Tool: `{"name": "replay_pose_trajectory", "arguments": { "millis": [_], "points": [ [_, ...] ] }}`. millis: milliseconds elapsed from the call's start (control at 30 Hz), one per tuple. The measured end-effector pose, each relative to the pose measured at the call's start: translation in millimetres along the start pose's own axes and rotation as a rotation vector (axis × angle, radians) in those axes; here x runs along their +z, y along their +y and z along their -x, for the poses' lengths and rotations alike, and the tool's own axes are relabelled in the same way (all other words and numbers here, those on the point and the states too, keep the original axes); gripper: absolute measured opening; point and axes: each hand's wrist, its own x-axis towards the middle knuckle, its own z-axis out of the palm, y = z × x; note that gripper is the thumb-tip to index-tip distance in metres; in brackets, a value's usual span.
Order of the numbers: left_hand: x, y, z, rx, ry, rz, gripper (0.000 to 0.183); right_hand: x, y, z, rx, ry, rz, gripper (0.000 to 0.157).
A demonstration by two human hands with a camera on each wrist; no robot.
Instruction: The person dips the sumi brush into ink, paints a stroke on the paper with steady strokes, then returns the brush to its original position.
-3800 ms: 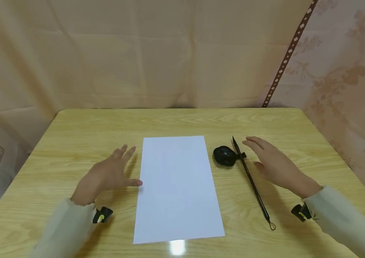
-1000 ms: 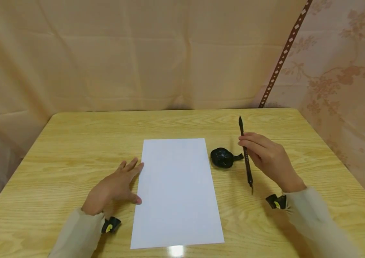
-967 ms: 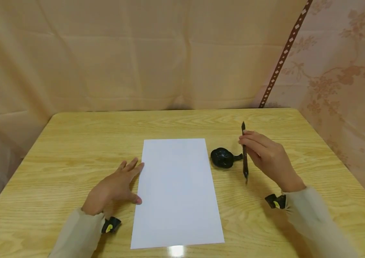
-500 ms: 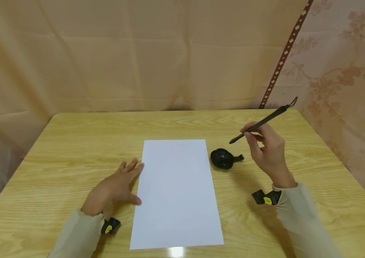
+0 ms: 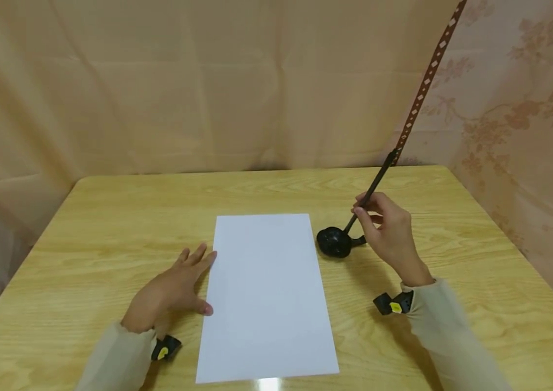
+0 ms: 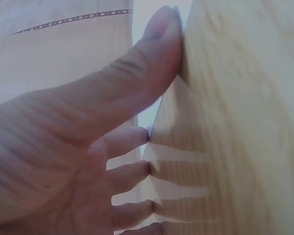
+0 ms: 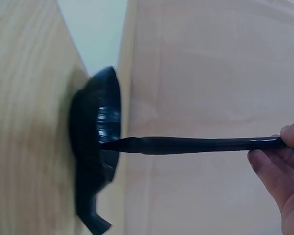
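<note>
My right hand [image 5: 391,231] pinches a black calligraphy brush [image 5: 377,179] by its shaft, the looped end pointing up and back. In the right wrist view the brush's pointed tip [image 7: 118,145] reaches inside the rim of a small black ink dish [image 7: 85,132] with a short handle; whether it touches the bottom I cannot tell. That dish [image 5: 334,243] sits just right of a white sheet of paper [image 5: 266,298], which is blank. Along the sheet's left edge lies my left hand [image 5: 173,290], its fingers spread and its thumb and fingertips at the paper's border.
A wood-grain table [image 5: 125,217] carries everything. Behind it hangs a beige curtain [image 5: 183,98], with a patterned floral cloth [image 5: 525,130] at the right. Dark camera mounts [image 5: 393,304] sit at both wrists. Light glares near the paper's lower edge.
The right hand picked the brush up from the table, turned it tip downward, and brought it left and down into the ink dish. The left hand settled at the paper's edge.
</note>
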Motion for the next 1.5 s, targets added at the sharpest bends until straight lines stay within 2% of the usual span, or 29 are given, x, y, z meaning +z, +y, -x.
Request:
{"name": "replay_pose_trajectory", "arguments": {
  "millis": [133, 233, 600, 1033, 1300, 1500],
  "points": [
    [2.1, -0.5, -0.1, 0.006, 0.006, 0.0, 0.108, 5.7, 2.6, 4.3, 0.016, -0.038, -0.018, 0.019],
    [2.9, -1.1, -0.3, 0.01, 0.015, -0.007, 0.107, 8.9, 5.2, 4.9, 0.029, -0.045, -0.027, 0.025],
    [1.2, -0.1, -0.5, 0.013, 0.011, -0.013, 0.107, 10.7, 7.6, 3.9, 0.067, 0.001, -0.165, 0.023],
    [2.3, -0.7, -1.6, 0.004, 0.01, 0.009, 0.108, 4.8, 7.7, 3.3, 0.102, 0.061, -0.061, 0.026],
    [3.4, -4.2, -3.7, 0.023, 0.017, 0.005, 0.109, 8.6, 6.1, 3.6, 0.108, 0.089, -0.085, 0.024],
    [3.8, -5.2, -3.2, 0.044, 0.023, 0.015, 0.109, 8.1, 8.3, 4.2, 0.109, 0.083, -0.049, 0.023]
  ]
}}
